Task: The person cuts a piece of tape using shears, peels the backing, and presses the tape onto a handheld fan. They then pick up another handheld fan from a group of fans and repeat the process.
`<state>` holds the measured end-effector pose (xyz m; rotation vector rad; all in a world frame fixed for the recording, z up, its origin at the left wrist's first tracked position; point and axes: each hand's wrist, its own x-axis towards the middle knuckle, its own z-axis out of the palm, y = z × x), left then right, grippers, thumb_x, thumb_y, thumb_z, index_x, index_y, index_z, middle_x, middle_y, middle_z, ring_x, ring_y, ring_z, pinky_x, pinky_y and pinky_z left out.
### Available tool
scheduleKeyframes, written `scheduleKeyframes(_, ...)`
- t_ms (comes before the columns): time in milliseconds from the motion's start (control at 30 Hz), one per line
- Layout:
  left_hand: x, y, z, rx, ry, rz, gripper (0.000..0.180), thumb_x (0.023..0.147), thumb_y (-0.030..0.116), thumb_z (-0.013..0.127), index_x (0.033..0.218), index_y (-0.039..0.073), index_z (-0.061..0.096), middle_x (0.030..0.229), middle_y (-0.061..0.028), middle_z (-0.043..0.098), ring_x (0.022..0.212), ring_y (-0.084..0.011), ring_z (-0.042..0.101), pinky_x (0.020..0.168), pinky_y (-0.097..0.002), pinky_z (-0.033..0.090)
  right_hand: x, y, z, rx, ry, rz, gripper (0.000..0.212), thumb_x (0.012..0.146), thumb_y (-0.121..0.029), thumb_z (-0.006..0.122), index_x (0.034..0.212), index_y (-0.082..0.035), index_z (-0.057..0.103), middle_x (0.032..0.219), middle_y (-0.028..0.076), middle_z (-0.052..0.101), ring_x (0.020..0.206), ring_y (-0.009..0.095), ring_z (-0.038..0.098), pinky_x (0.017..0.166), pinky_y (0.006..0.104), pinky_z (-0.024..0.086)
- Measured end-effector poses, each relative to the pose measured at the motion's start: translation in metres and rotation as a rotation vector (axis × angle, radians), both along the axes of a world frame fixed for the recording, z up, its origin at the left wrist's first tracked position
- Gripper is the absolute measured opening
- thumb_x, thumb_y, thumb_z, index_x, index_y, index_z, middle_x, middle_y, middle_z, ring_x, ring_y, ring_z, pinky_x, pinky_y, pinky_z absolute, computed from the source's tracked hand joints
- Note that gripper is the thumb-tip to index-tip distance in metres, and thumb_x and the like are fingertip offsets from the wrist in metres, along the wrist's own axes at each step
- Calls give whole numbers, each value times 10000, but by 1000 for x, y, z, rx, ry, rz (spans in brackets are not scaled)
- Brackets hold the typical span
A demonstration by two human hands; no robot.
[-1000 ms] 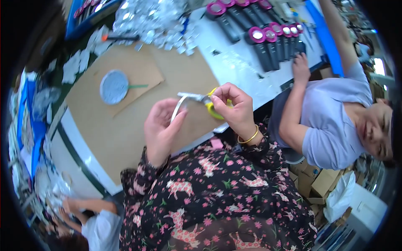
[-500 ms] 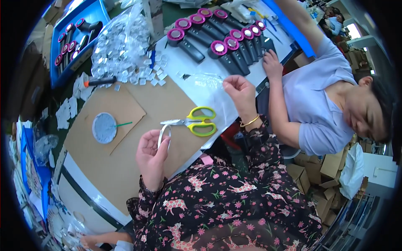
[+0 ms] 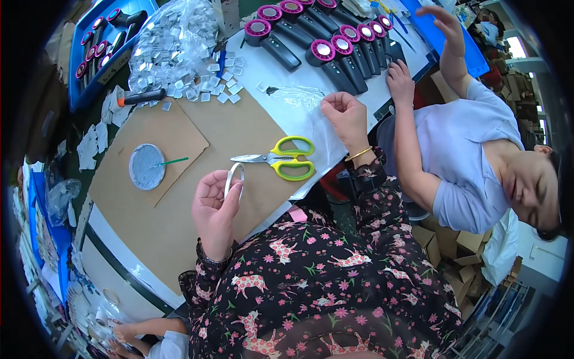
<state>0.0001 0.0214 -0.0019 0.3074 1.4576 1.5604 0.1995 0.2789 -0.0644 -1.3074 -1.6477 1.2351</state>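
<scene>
My left hand (image 3: 216,209) is closed around a thin white ring (image 3: 235,180), held upright between thumb and fingers above the brown board. To the right, the fingers of my right hand (image 3: 348,119) are pinched together. Their tips meet the edge of a crinkled clear plastic film (image 3: 296,96) on the white sheet; whether they grip it or something smaller is hidden. Between my hands lie scissors (image 3: 278,158) with yellow-green handles, blades pointing left. Farther left, a round dish of greyish paste (image 3: 147,167) has a green stick (image 3: 173,161) resting in it.
Black handles with magenta ring heads (image 3: 287,30) lie in rows at the back; more fill a blue bin (image 3: 72,90). Small clear squares (image 3: 179,54) spill from a bag near an orange-and-black tool (image 3: 143,97). A co-worker (image 3: 472,161) sits at right, one hand beside the rows.
The view has shifted, so the table's things sit higher in the picture. My hands keep their poses. The co-worker's raised hand has come into view over the blue tray at right.
</scene>
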Motion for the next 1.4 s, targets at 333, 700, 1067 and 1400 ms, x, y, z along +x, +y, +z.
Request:
scheduleKeyframes(333,2,0,1,-13,7,8,297,976,4,683,1249,-14,567,1037,-47,716,762,-10,579,604,-137,390,7,8,-9,42,-55,10,122,903,-93,752,969,8,736,831,-5,711,735,53,629,700,212,523)
scheduleKeyframes(700,4,5,4,-52,24,35,253,975,9,695,1204,24,589,995,-4,699,745,-6,573,568,-144,374,6,-31,8,176,-40,112,90,912,-100,750,958,-38,702,861,-9,667,768,51,586,701,238,499)
scheduleKeyframes(1067,13,1,2,30,22,30,278,942,-53,684,1186,9,567,983,-47,687,672,-19,540,512,-159,358,11,-70,-7,142,169,92,118,946,-85,733,886,-4,673,793,-4,595,687,59,498,616,242,415)
scheduleKeyframes(1400,24,1,3,64,45,19,246,957,-47,675,1171,7,566,955,-53,693,626,-24,521,500,-169,353,14,-71,-23,289,215,50,192,975,-134,724,862,9,663,745,32,574,626,85,491,578,267,405)
